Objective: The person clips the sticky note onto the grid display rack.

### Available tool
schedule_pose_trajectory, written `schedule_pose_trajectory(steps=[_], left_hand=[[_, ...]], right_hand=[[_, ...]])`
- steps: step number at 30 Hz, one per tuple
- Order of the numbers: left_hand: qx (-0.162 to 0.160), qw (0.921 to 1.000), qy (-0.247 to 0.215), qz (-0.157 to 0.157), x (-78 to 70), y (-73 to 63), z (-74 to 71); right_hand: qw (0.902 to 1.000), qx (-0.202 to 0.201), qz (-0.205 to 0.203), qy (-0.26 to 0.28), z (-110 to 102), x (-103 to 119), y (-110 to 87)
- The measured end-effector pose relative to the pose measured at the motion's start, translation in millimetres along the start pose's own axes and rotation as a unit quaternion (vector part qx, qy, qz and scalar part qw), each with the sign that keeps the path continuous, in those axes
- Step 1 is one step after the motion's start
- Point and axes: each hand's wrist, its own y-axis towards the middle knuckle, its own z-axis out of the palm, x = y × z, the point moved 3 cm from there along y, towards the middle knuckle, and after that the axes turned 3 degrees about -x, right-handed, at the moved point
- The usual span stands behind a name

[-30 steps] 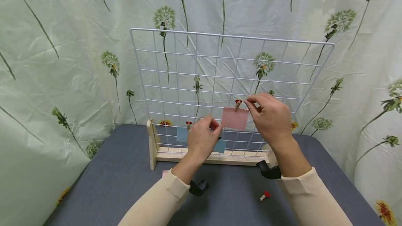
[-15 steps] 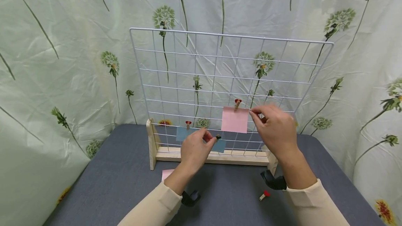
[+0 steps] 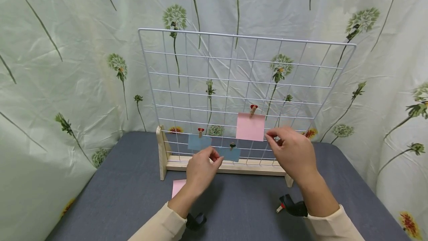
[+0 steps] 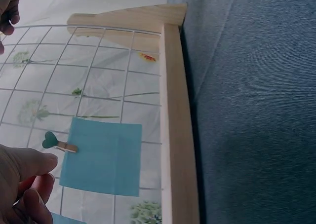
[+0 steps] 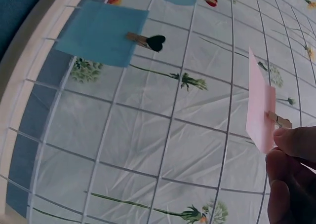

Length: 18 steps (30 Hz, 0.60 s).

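The pink note (image 3: 250,128) hangs by its clip (image 3: 253,109) on the front of the grid (image 3: 247,37), low and right of the grid's centre. I judge it thin paper: almost weightless, quick to crease, apt to swing about its one fastening. It is best taken lightly at a lower corner; the clip, small and probably sprung, at its upper end. My right hand (image 3: 293,151) is at the note's right edge, thumb and forefinger nearly meeting; whether they nip the paper I cannot tell. My left hand (image 3: 201,168), fingers loosely bent and holding nothing, is before the grid's bottom rows, near the blue note (image 3: 233,154). A loose clip (image 3: 280,208) lies in front of the grid.
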Motion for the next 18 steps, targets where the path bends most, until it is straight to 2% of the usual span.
schedule_pose_trajectory(steps=[7, 14, 18], left_hand=[[0.026, 0.9996, 0.003, -0.013, 13.7, -10.6, 4.6], [0.078, 0.9964, 0.021, -0.027, 33.5, -24.9, 6.6], [0.106, 0.9937, 0.027, -0.024, 40.4, -32.8, 5.4]], right_hand=[[0.9982, 0.058, 0.015, -0.001, 8.9, 5.2, -17.1], [0.9908, 0.128, 0.044, -0.006, 18.5, 6.1, -34.7], [0.9852, 0.161, 0.058, -0.006, 26.6, 1.6, -46.6]])
